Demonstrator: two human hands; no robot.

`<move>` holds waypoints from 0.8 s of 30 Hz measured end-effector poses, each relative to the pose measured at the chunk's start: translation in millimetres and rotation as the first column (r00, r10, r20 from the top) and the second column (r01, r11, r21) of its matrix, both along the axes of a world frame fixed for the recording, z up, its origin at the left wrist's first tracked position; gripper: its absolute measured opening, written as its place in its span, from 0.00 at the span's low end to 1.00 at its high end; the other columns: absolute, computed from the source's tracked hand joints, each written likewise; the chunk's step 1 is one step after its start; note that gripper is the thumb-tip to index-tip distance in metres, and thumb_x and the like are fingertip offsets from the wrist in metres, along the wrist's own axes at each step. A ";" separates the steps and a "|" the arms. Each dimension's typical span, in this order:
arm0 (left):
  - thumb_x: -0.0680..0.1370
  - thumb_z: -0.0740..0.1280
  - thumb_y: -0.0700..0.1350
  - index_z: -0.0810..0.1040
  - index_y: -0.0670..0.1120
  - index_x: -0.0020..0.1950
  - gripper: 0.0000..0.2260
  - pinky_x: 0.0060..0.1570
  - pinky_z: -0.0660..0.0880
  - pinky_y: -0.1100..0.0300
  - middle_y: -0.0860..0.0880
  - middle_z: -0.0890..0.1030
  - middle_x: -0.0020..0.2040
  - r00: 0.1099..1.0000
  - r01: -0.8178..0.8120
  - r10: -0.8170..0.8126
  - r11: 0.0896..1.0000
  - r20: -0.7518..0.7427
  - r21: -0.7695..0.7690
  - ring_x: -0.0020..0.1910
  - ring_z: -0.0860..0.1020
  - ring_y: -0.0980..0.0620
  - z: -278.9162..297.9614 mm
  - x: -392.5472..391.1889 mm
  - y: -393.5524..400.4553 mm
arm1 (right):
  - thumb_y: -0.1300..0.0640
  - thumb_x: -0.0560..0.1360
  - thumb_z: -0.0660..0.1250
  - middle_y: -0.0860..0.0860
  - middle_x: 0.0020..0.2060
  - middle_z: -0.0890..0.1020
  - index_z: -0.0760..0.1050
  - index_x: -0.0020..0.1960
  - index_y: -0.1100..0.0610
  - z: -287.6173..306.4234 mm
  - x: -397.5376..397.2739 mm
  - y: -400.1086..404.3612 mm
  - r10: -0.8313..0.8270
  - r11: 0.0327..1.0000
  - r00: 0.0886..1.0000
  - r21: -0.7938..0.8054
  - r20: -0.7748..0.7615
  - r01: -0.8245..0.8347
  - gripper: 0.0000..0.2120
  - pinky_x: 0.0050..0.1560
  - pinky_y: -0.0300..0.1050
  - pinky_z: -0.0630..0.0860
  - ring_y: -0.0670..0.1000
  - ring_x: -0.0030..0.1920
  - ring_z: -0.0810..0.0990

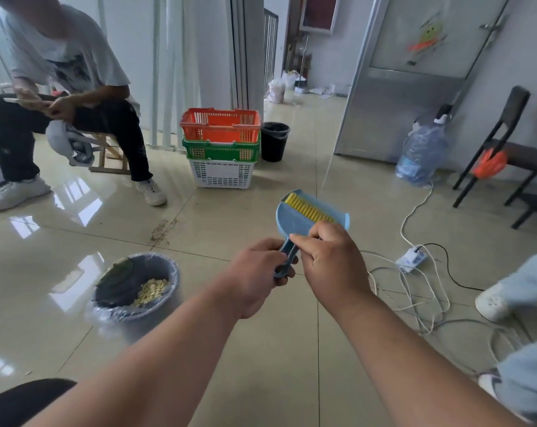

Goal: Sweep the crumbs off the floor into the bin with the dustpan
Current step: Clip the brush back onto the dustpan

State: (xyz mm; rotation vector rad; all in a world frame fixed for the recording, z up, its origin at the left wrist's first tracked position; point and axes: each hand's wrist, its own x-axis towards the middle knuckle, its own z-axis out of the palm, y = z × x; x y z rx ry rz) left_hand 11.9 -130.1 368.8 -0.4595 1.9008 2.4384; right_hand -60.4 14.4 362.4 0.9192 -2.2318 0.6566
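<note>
A small blue dustpan (pixel 293 217) is held up in the air at the middle of the view, with a yellow-bristled brush (pixel 307 208) lying across its tray. My left hand (pixel 256 277) grips the dustpan's handle from the left. My right hand (pixel 330 257) is closed on the brush's handle just to the right. Below and to the left on the tiled floor stands a grey bin (pixel 137 292) with a plastic liner, holding pale yellow crumbs (pixel 151 291). A thin trail of dark specks (pixel 162 229) lies on the floor beyond the bin.
A person sits on a stool (pixel 107 155) at the far left. Three stacked baskets (pixel 221 147) and a black bucket (pixel 274 141) stand ahead. A water jug (pixel 421 155), folding chair (pixel 501 143), power strip (pixel 410 258) with loose cables, and another person's legs (pixel 514 297) crowd the right.
</note>
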 end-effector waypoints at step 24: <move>0.75 0.73 0.35 0.84 0.43 0.51 0.07 0.46 0.85 0.51 0.37 0.87 0.51 0.898 -0.147 0.180 0.983 0.401 -0.111 0.45 0.87 0.42 -160.8 -38.1 -32.2 | 0.48 0.74 0.74 0.52 0.40 0.86 0.82 0.47 0.56 -151.8 -37.1 -63.7 0.172 0.755 -0.015 -0.122 0.985 0.644 0.11 0.42 0.48 0.80 0.53 0.37 0.81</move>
